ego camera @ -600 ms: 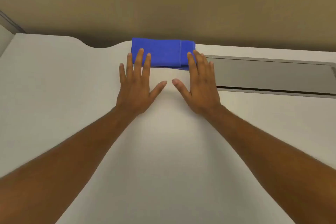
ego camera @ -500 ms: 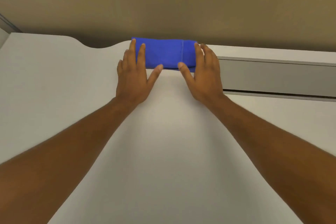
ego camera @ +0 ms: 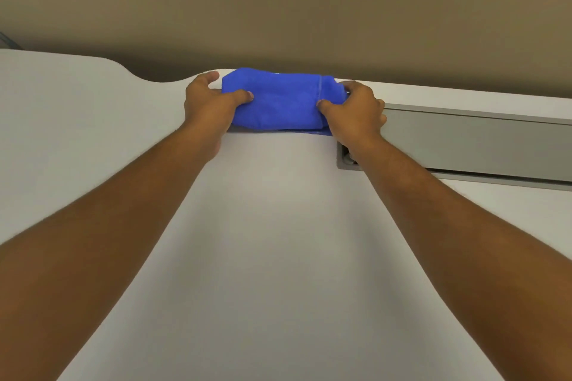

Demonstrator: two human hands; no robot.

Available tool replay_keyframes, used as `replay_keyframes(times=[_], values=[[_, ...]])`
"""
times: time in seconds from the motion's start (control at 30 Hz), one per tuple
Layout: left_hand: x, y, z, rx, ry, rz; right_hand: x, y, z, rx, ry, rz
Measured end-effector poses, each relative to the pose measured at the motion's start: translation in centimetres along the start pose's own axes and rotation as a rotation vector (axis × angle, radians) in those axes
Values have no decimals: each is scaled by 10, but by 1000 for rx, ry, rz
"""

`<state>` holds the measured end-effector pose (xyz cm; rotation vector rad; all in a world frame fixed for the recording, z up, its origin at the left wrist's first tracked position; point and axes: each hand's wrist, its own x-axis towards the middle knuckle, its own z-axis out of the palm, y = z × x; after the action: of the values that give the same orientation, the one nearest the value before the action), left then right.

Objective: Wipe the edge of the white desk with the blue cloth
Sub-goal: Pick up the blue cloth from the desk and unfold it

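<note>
A folded blue cloth (ego camera: pixel 280 100) sits at the far edge of the white desk (ego camera: pixel 278 257), its front lifted slightly off the surface. My left hand (ego camera: pixel 210 102) grips the cloth's left end, thumb on top and fingers curled behind it. My right hand (ego camera: pixel 356 108) grips the right end the same way. Both forearms stretch forward across the desk top.
A grey recessed cable tray (ego camera: pixel 470 142) with a flap runs along the far right of the desk, right beside my right hand. The desk's far edge has a curved notch (ego camera: pixel 161 79) left of the cloth. A tan wall (ego camera: pixel 278 3) stands behind.
Both hands slid forward from lying flat on the desk to the cloth's ends and closed on it. The cloth has bunched and its front has risen.
</note>
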<state>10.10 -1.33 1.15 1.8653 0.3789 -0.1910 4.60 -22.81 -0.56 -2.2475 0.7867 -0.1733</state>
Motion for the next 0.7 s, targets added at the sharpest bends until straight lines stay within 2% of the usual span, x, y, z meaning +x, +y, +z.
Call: replay_keyframes(times=[0.1, 0.2, 0.33, 0.5, 0.7], values=[[-25, -1, -15, -156, -71, -22, -14, -4, -10, 55, -61, -41], [-62, -6, -39, -291, -151, -43, -43, -5, -23, 233, -157, -69], [-122, -18, -82, -342, -224, -69, -107, -3, -46, 392, -232, -70], [-197, -38, -143, -421, -262, -101, -205, -5, -73, 558, -307, 35], [-274, -70, -209, -477, -255, -202, -306, -2, -91, 610, -382, 66]])
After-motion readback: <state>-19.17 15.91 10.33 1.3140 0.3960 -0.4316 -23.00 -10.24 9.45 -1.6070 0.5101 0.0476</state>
